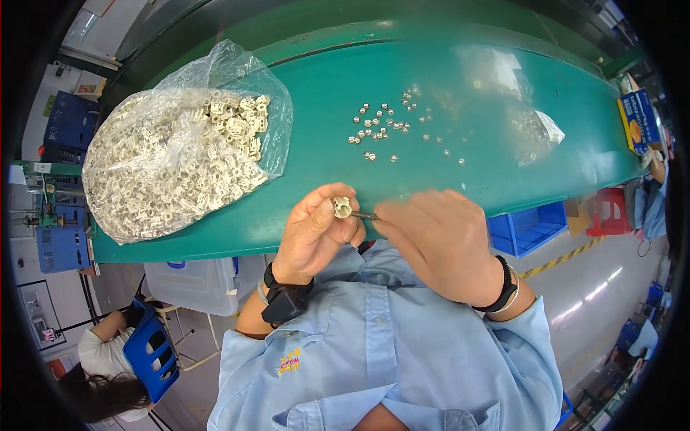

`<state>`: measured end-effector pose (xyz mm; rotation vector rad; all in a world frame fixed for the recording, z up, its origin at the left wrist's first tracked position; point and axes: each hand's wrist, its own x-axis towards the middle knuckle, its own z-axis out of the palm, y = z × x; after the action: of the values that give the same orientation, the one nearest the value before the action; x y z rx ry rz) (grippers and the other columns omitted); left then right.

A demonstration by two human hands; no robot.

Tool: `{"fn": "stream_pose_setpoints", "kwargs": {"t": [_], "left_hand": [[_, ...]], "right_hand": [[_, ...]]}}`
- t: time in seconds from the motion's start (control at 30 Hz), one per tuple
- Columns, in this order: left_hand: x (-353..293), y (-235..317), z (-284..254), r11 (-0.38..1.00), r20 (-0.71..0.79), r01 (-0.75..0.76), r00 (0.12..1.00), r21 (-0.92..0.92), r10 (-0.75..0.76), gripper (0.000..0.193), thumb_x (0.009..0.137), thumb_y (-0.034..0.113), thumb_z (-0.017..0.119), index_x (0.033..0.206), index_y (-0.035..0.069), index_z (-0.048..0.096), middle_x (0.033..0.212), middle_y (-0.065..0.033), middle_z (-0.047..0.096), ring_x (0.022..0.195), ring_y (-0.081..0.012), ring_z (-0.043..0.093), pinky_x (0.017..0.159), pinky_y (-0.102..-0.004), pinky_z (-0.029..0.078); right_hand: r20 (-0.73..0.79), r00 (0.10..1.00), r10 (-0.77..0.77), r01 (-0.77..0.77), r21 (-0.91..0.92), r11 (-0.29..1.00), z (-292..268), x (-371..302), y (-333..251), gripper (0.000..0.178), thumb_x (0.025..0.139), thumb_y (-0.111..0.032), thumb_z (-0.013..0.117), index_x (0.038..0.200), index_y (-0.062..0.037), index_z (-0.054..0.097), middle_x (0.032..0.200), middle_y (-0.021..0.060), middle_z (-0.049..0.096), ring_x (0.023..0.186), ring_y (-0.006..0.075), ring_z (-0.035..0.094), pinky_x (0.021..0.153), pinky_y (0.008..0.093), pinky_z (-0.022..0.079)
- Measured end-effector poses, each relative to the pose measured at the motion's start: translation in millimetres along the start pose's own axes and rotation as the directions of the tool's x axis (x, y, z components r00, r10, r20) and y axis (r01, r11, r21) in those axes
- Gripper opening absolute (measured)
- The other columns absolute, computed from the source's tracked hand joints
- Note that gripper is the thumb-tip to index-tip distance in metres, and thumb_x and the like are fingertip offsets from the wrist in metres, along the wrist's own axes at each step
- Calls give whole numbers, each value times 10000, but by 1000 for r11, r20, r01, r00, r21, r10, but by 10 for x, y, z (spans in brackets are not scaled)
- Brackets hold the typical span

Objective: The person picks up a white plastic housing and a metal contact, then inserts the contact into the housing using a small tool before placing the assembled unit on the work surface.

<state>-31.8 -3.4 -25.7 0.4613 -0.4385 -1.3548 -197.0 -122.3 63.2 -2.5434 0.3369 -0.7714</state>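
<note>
My left hand (314,228) pinches a small cream plastic part (343,207), ring-shaped with an opening, between thumb and fingers. My right hand (440,237), slightly blurred, grips a thin dark rod-like tool (365,215). The tool's tip reaches the side of the cream part; whether it goes inside, I cannot tell. Both hands are just in front of the green tabletop's near edge. Beyond them, several small shiny metal pieces (381,129) lie scattered on the table. To the left, a clear plastic bag (277,136) lies open, full of similar cream parts (241,129).
The green table (316,144) runs across the view. Clear plastic film (539,133) lies at its right, partly hazy. A blue bin (528,228) and a red stool (611,212) stand below on the right. A lidded clear box (190,284) and a seated person (108,366) are lower left.
</note>
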Motion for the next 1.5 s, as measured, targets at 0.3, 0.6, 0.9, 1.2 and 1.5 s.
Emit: {"fn": "stream_pose_setpoints", "kwargs": {"t": [0.3, 0.6, 0.9, 1.2, 1.5], "left_hand": [[34, 106, 180, 877, -136, -85, 976, 473, 168, 243, 897, 37, 603, 1135, 13, 557, 1037, -82, 600, 819, -175, 601, 737, -312, 502], [155, 173, 319, 1, 94, -100, 944, 995, 317, 219, 822, -15, 652, 1033, 28, 608, 959, -74, 595, 868, -187, 590, 755, -289, 484], [228, 132, 261, -250, 236, -165, 928, 954, 290, 302, 717, -56, 702, 995, 45, 641, 914, -94, 593, 861, -257, 582, 720, -327, 478], [227, 121, 228, -271, 282, -205, 916, 941, 287, 314, 702, -54, 705, 998, 34, 645, 905, -95, 592, 839, -259, 577, 709, -341, 479], [246, 81, 191, -393, 400, -290, 886, 873, 235, 347, 680, -40, 708, 1010, 22, 620, 889, -97, 576, 804, -278, 561, 687, -356, 470]], "right_hand": [[-66, 996, 53, -50, 38, 998, 33, -32, 69, 145, 770, -70, 701, 901, -62, 639, 688, 68, 571, 591, 242, 550, 520, 349, 382], [-80, 992, 96, -93, 34, 995, 250, -102, 215, 96, 808, -114, 684, 867, -76, 619, 687, 38, 550, 591, 210, 562, 526, 337, 412], [-52, 992, 114, -113, 31, 993, 223, -90, 235, 121, 782, -73, 693, 883, -55, 628, 711, 75, 593, 626, 253, 593, 549, 351, 440], [0, 997, 78, -77, -66, 995, 303, -70, 237, 126, 755, -81, 711, 853, -80, 632, 695, 64, 601, 619, 256, 594, 552, 345, 450], [98, 992, 74, -56, -178, 983, 402, 1, 206, 108, 761, -104, 695, 769, -95, 588, 635, 49, 541, 566, 251, 555, 526, 358, 429]]}}
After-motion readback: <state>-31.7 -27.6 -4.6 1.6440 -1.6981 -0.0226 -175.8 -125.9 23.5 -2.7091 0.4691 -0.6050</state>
